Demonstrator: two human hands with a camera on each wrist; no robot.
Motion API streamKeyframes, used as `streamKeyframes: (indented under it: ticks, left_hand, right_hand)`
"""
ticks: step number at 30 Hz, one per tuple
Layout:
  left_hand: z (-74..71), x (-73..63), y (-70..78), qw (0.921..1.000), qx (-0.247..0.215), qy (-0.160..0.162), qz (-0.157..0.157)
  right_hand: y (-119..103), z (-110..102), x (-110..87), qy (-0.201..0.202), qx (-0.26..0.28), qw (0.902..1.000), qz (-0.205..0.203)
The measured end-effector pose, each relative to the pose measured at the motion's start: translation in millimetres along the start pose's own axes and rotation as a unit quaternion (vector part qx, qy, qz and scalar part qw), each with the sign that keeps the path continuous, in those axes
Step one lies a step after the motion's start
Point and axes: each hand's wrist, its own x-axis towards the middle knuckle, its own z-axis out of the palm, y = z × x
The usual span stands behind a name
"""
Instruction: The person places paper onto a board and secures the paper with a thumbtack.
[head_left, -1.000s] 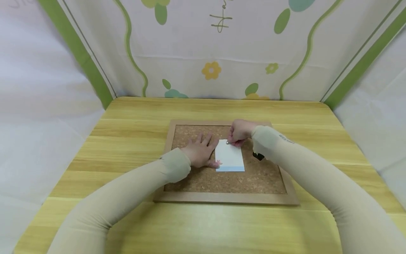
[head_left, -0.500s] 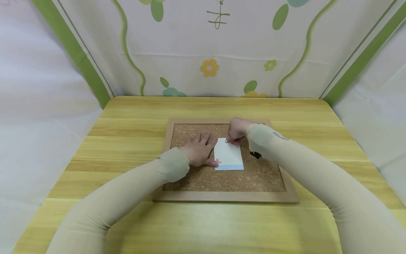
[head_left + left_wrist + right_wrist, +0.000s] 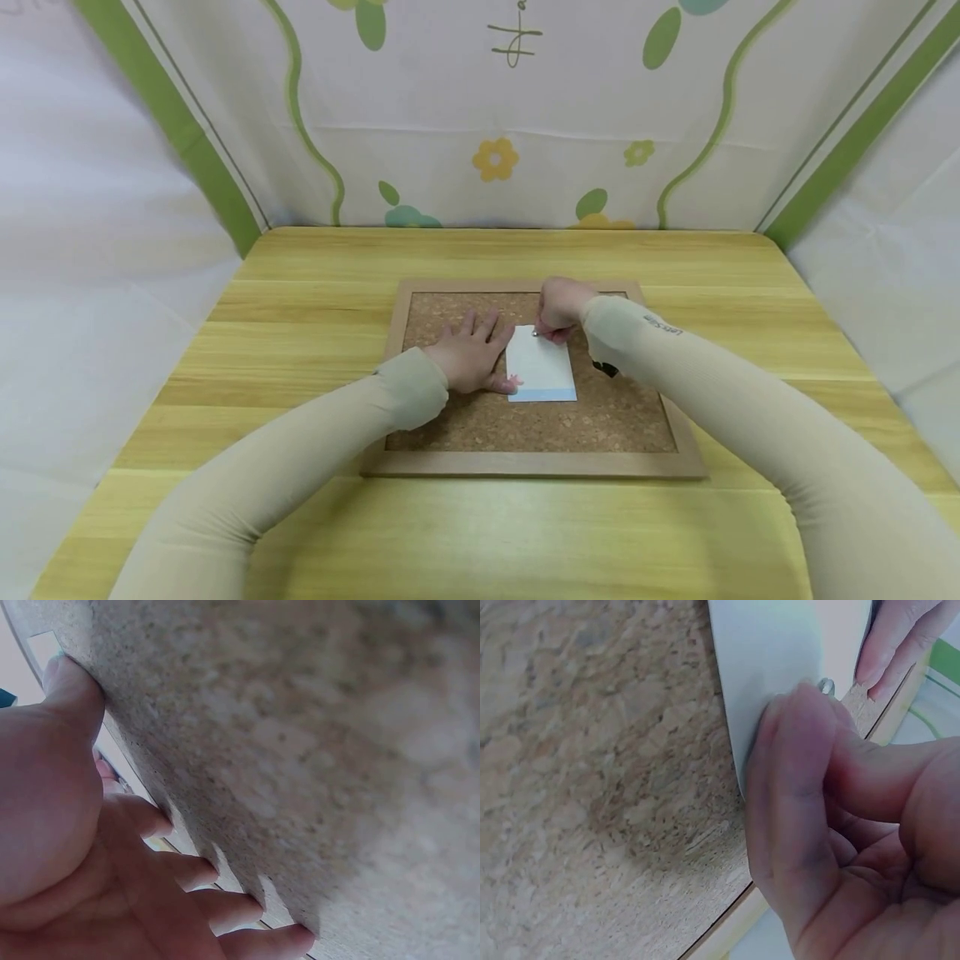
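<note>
A white note card [image 3: 538, 362] with a light blue band and a small pink figure lies on the cork board [image 3: 465, 429]. My left hand [image 3: 471, 362] rests along its left side, fingers spread on the cork and thumb over the card's lower left corner. In the left wrist view the straight fingertips [image 3: 289, 941] meet the cork. Near the card's top edge, my right hand [image 3: 561, 308] pinches a small silver push pin [image 3: 536, 333] between thumb and curled fingers. The right wrist view shows the pin [image 3: 826, 686] at the fingertips, mostly hidden by them.
The board's wooden frame [image 3: 532, 465] lies flat on a wood-grain table [image 3: 480, 533]. Behind the table hangs a white cloth [image 3: 420, 100] with flowers and green lines. More white cloth stands at both sides. A black wrist piece [image 3: 604, 367] shows under my right sleeve.
The head view has shifted slightly, so everything sits a little higher in it. Both hands keep their places on the card, with the pin at the same spot.
</note>
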Motion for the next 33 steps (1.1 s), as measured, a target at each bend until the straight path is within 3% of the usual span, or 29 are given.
streamKeyframes:
  ticks: [17,33]
  left_hand:
    - [-2.8,-2.9,2.1,1.0000,0.002,0.000,0.000]
    - [-0.1,-6.9,4.5,0.9999,-0.008,-0.007,-0.008]
  right_hand:
    - [-6.4,0.7,-1.0,0.020,-0.036,0.9991,0.012]
    - [-15.5,3.2,-14.2,0.029,-0.027,0.9990,0.022]
